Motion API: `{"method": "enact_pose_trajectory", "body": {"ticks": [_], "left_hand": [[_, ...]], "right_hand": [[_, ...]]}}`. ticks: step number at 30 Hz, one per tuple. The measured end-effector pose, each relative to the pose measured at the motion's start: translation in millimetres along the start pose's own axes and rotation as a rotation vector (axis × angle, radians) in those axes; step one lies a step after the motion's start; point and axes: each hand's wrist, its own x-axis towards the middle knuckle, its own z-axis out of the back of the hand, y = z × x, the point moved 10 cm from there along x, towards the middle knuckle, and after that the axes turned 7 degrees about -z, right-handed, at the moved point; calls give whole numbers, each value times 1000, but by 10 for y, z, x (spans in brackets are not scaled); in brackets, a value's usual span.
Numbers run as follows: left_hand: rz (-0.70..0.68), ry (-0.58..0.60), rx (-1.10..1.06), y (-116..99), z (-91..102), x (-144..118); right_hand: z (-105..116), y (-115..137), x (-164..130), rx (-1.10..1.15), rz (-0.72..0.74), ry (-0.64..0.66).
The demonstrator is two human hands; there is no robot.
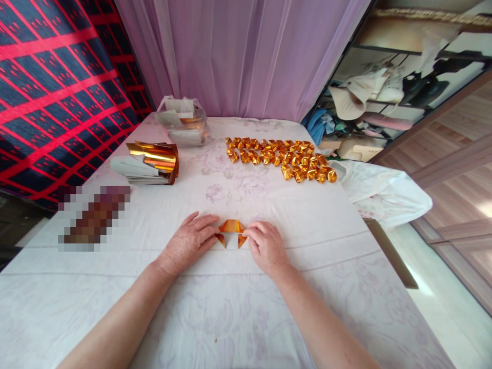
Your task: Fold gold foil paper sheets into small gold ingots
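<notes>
A small piece of gold foil paper (231, 226), partly folded with its white underside showing, lies on the white floral tablecloth (230, 307). My left hand (188, 243) presses its left corner with the fingertips. My right hand (266, 247) presses the right corner in the same way. Both hands lie flat on the table, fingers pointing inward at the paper.
Several folded gold foil pieces (282, 156) lie in rows at the back right. A curled stack of gold foil sheets (148, 163) sits at the left, a plastic bag of sheets (183, 122) behind it. A white plastic bag (380, 192) hangs at the right edge.
</notes>
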Motion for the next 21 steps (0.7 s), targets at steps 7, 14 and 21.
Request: {"method": "enact_pose_trajectory", "body": {"ticks": [7,14,21], "left_hand": [[41,-7,-23,-14,14,15],[-48,44,-30,-87,41,12],[-52,71,-57,-61,28,60]], "right_hand": [[18,80,-21,45,38,44],[15,86,-32,35,61,86],[-18,81,17,31,80,128]]}}
